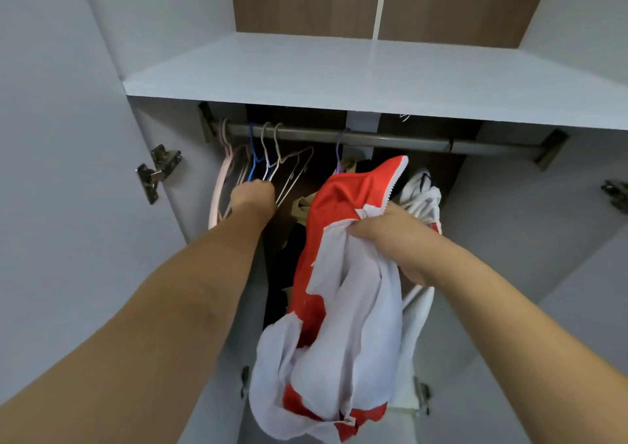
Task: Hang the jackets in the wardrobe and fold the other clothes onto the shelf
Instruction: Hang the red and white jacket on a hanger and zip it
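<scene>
Jacket, red and white, bunched in my right hand before the open wardrobe.
My left hand grips the bare hangers on the rail (a white garment hangs behind the jacket).

The jacket was soft red-and-white cloth, kinda fleecy inside. Rail looked like dull brushed metal, hangers thin coated wire, shelf smooth matt white laminate, back panel brown wood-grain.
</scene>
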